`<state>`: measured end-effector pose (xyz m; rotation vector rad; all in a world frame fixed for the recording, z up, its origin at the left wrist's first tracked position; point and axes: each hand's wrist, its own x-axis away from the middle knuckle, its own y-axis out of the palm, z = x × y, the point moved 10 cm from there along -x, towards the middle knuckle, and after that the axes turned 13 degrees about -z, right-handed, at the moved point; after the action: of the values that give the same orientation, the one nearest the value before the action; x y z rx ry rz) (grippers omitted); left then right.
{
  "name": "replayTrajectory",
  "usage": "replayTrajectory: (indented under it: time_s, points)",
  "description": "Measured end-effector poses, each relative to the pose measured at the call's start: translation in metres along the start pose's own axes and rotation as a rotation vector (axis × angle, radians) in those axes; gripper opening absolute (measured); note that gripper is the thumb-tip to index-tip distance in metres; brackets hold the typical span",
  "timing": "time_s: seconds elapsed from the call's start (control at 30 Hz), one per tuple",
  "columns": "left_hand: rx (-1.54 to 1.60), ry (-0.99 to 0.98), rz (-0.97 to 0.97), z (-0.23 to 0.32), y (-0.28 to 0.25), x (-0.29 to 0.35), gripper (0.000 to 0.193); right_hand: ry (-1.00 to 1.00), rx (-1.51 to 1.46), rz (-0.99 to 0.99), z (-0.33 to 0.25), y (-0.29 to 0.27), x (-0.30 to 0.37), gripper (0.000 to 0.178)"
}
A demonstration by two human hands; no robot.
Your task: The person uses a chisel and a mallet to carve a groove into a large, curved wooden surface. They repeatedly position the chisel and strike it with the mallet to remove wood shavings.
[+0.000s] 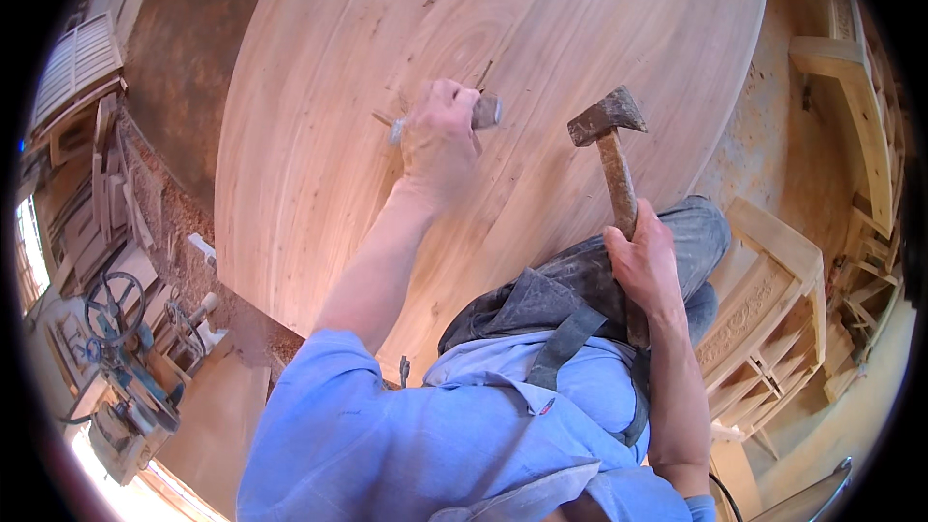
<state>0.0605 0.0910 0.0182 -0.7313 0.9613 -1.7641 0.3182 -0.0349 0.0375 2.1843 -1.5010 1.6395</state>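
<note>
My right hand [646, 256] is closed round the wooden handle of a hammer [607, 121], its dark, worn steel head raised above the board near my knee. Over the middle of a wide, pale wooden board [319, 184], my left hand [442, 140] is wrapped round a small cylindrical object [487, 111]. A grey-brown end sticks out on its right and a pale, cloudy end on its left; the fingers hide the rest, and its kind is unclear. Beside this hand, a thin dark sliver [483, 74] shows on the board.
Carved wooden furniture frames [759, 309] stand at the right, with another wooden frame [841, 68] farther up. At the lower left is a machine with a handwheel [114, 307]. Stacked wood pieces [92, 203] and sawdust [174, 217] lie along the left.
</note>
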Motion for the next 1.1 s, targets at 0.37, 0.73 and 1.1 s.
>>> replayTrajectory:
  time_s: [0.37, 0.73, 1.1]
  points:
    - [-0.026, -0.001, -0.183, -0.011, 0.023, -0.061, 0.017, -0.034, 0.084, -0.016, -0.005, 0.002, -0.007, 0.029]
    - [0.630, -0.266, -0.038, -0.048, -0.078, -0.139, 0.046, -0.038, 0.090, -0.012, -0.002, 0.001, -0.011, 0.031]
    - [1.364, -0.083, 0.148, -0.062, -0.010, -0.047, 0.022, -0.042, 0.080, -0.041, -0.005, 0.001, -0.010, 0.030]
